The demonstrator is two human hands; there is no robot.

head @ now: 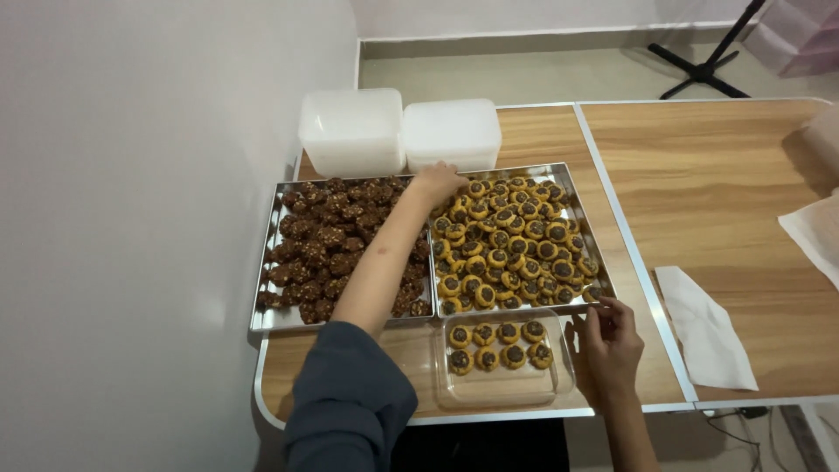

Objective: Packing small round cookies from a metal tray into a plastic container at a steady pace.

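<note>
My left hand reaches across to the far left corner of the metal tray filled with round golden cookies with dark centres, its fingers curled down on the cookies there; whether it holds one I cannot tell. My right hand rests at the right side of a clear plastic container, fingers touching its rim. Several of the same cookies lie in rows in the container's far half.
A second metal tray with dark chocolate cookies sits to the left. Two white plastic tubs stand behind the trays. White paper napkins lie on the wooden table. A wall runs along the left.
</note>
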